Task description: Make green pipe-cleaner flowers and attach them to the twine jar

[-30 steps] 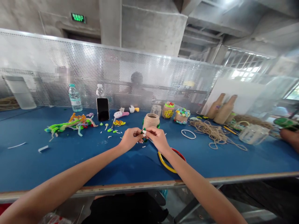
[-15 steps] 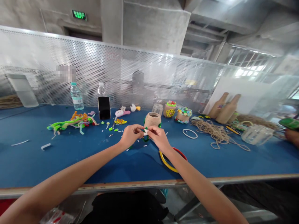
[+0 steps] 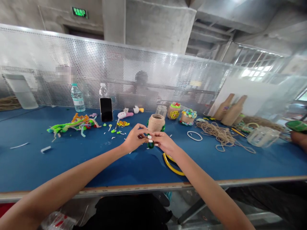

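Note:
A dark green loop, apparently pipe cleaner, hangs below the fingertips of both my hands. My left hand pinches at it from the left. From the right, my right hand has its fingers pressed together on it. Small white spots show where the fingertips meet; what they are I cannot make out. Just behind stands a twine-wrapped jar, upright and open at the top, with green trim at its sides. My fingers overlap its lower front. Under my right wrist lies a yellow ring, partly covered.
Colourful pipe cleaners, a phone and a water bottle are at left. Decorated jars, loose twine, a white ring and a clear jar are at right. Another person's hand shows at the right edge.
My right hand has turned slightly, with its fingers now reaching further over the green loop. The red ring beside the yellow one is now hidden by my arm. The view has shifted slightly.

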Action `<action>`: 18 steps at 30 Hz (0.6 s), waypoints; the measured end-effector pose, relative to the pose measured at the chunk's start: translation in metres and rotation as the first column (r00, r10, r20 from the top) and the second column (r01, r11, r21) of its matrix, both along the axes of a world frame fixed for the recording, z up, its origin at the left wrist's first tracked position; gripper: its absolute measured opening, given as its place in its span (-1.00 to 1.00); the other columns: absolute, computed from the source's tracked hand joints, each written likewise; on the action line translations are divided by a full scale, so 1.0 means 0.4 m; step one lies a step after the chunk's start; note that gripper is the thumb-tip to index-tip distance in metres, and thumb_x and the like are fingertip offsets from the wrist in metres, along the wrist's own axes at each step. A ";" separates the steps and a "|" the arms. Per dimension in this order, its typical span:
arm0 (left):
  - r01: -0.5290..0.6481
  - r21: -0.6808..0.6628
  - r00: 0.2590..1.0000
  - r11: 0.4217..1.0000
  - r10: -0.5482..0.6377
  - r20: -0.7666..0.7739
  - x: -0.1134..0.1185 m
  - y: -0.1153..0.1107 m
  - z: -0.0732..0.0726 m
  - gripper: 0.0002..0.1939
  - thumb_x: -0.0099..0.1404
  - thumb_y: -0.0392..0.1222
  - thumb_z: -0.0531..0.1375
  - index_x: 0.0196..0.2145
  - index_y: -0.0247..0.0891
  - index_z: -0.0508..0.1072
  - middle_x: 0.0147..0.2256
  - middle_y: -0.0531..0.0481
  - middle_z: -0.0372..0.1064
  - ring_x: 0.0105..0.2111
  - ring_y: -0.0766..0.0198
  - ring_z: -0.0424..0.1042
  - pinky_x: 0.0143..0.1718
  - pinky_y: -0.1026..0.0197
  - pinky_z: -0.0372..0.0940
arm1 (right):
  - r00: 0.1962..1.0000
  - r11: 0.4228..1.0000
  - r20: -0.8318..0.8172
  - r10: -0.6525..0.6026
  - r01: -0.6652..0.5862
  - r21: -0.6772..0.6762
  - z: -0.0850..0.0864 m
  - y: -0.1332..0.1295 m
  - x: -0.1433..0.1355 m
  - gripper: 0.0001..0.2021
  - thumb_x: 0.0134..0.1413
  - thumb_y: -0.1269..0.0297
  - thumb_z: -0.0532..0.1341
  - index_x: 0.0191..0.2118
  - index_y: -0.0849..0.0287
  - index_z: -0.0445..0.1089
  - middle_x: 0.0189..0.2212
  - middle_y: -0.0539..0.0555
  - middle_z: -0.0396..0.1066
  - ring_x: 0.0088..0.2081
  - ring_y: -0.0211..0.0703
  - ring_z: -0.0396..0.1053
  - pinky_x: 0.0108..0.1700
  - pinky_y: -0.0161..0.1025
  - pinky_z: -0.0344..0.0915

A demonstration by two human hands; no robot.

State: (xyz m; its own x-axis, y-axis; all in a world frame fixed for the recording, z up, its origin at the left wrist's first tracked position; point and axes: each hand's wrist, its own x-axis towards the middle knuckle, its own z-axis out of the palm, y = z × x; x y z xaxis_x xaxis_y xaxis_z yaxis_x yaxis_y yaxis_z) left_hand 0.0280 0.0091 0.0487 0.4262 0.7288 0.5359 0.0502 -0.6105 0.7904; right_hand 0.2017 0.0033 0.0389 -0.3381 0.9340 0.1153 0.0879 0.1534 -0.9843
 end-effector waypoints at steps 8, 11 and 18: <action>0.011 -0.150 0.993 0.989 0.008 0.120 0.006 0.009 0.000 -0.89 0.27 -0.26 0.21 -0.35 -0.39 0.40 -0.38 0.04 0.37 -0.42 0.36 0.39 -0.37 0.23 0.37 | 0.998 1.000 -0.067 0.015 -0.014 0.002 0.020 -0.006 -0.005 -0.79 0.22 0.23 0.15 -0.13 0.27 0.36 -0.23 0.07 0.41 -0.29 -0.20 0.42 -0.27 -0.18 0.40; -0.011 -0.247 0.982 0.969 0.058 0.181 -0.004 0.026 0.002 -0.86 0.31 -0.22 0.17 -0.27 -0.38 0.39 -0.33 0.01 0.38 -0.38 0.33 0.41 -0.35 0.21 0.38 | 0.997 0.998 -0.076 0.005 0.000 0.058 0.027 -0.016 -0.014 -0.77 0.23 0.22 0.13 -0.10 0.26 0.35 -0.20 0.09 0.41 -0.26 -0.18 0.42 -0.24 -0.15 0.41; -0.006 -0.421 0.954 0.907 0.131 0.268 -0.013 0.027 0.024 -0.83 0.33 -0.21 0.15 -0.18 -0.37 0.38 -0.27 -0.02 0.38 -0.35 0.31 0.42 -0.32 0.18 0.39 | 0.975 0.895 -0.019 -0.220 0.209 0.395 0.026 -0.033 -0.022 -0.75 0.20 0.27 0.18 -0.04 0.23 0.29 -0.37 -0.02 0.38 -0.46 -0.29 0.36 -0.35 -0.24 0.37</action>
